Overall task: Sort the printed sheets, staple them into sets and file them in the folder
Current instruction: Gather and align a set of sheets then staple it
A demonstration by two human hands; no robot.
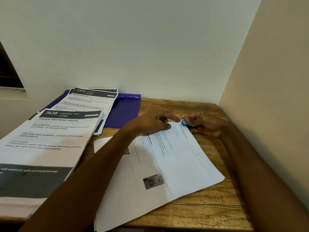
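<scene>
A set of printed sheets point(180, 163) lies askew in the middle of the wooden table point(209, 213). My left hand point(153, 122) rests on its far corner with fingers stretched out, the index fingertip by the corner. My right hand point(204, 123) grips a small blue stapler point(184, 122) clamped on that same corner. A tall stack of printed sheets point(45, 148) headed "3638 Dressing Table" lies at the left. Behind it a second stack point(91, 101) headed "1573 Kitchen" rests on the purple folder point(124, 111).
Walls close the table in at the back and right. A dark window opening point(8, 69) shows at far left. Bare wood shows along the table's front right and right edge.
</scene>
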